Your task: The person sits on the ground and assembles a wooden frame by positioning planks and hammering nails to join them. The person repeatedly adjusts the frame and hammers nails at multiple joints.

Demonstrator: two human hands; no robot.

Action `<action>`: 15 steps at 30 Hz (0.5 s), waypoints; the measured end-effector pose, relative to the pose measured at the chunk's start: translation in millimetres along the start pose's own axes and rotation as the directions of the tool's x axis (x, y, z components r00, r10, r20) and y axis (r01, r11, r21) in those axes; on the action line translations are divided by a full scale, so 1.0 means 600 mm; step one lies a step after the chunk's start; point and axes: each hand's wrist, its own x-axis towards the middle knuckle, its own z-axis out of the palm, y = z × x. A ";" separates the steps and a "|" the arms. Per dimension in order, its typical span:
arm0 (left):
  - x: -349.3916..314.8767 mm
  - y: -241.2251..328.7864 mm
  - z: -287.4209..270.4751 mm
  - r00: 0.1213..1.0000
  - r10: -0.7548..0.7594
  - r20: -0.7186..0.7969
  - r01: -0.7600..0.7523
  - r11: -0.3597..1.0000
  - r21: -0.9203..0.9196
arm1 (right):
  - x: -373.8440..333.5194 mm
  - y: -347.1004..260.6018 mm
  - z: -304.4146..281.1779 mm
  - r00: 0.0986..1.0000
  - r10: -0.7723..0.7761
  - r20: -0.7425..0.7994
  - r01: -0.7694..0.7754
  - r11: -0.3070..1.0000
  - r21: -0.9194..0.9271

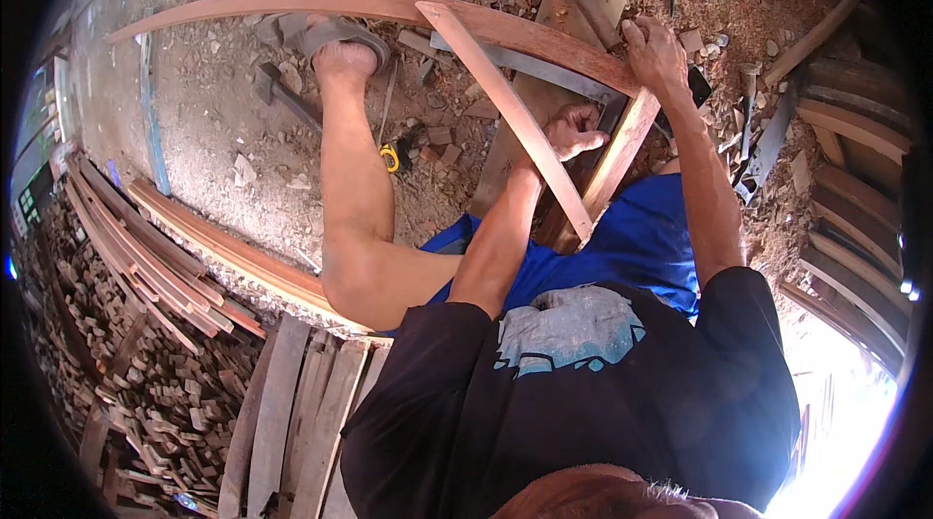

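A wooden frame of reddish boards lies across my lap. Its long curved board [321, 0] reaches far left, a short board [622, 152] meets it at the right corner, and a thin diagonal brace [505, 116] spans the two. My right hand [659, 57] grips that corner, fingers bent over the board's end. Inside the corner, my left hand [575, 133] is closed, its thumb against the dark stock of a try square. The grey metal blade [544, 69] of the try square runs alongside the curved board. My left palm is hidden.
A hammer [282, 96] and a yellow tape measure [390, 157] lie on the rubble-strewn ground by my bent leg. A handsaw [768, 145] lies at right. Curved boards [855, 198] are stacked far right; wood strips [146, 247] and offcuts [175, 402] are piled at left.
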 end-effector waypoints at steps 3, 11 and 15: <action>-0.002 0.002 0.013 0.998 -0.066 -0.020 0.061 0.977 -0.202 | -0.004 -0.012 -0.003 1.000 0.008 0.022 -0.008 1.000 0.014; 0.023 -0.006 -0.004 0.998 -0.038 0.051 0.049 0.971 -0.233 | 0.011 -0.003 0.002 1.000 -0.010 -0.002 0.010 1.000 0.023; 0.025 0.001 -0.003 0.999 0.026 0.041 -0.020 0.990 -0.139 | 0.016 0.004 0.005 0.999 -0.044 -0.018 0.044 0.999 0.012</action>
